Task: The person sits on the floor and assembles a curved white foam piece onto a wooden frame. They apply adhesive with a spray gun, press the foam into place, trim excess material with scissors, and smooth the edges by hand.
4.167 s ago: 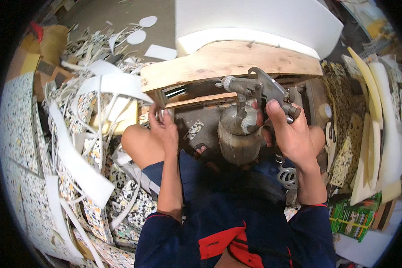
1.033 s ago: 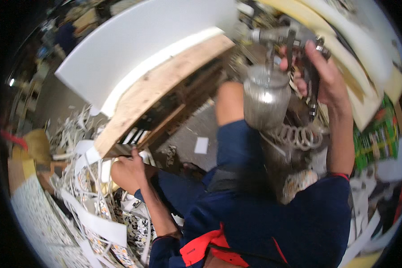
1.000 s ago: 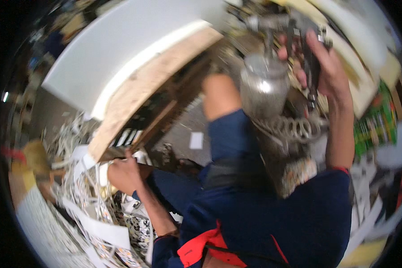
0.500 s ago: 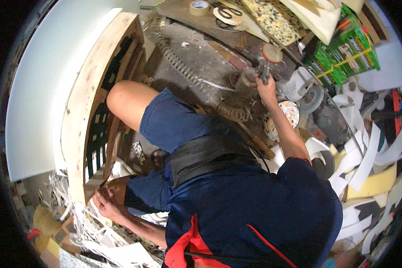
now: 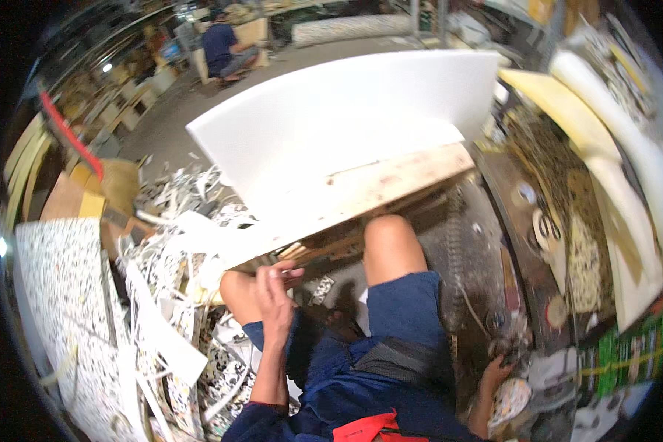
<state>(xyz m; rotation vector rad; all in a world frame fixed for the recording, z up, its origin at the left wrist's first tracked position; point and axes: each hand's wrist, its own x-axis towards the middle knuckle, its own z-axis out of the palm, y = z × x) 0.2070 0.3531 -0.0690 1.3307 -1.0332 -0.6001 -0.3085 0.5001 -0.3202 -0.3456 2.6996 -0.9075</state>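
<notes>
Head view: see the left hand (image 5: 274, 298) raised, fingers loosely bent, apparently holding nothing, just short of the wooden frame (image 5: 390, 183). Find the white foam sheet (image 5: 346, 118) curving up beyond that frame, farther from the same hand. Well to its right, note the right hand (image 5: 498, 370) at a blurred spray gun (image 5: 507, 346), judging by outline; cannot tell whether gripped. For good control, best keep the spray gun upright and the coiled hose (image 5: 455, 239), ahead of the right hand, free of kinks.

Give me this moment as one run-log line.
left hand: near wood frame, grip unclear | right hand: at blurred grey item, grip unclear | around: white sheet beyond frame, scissors at right
</notes>
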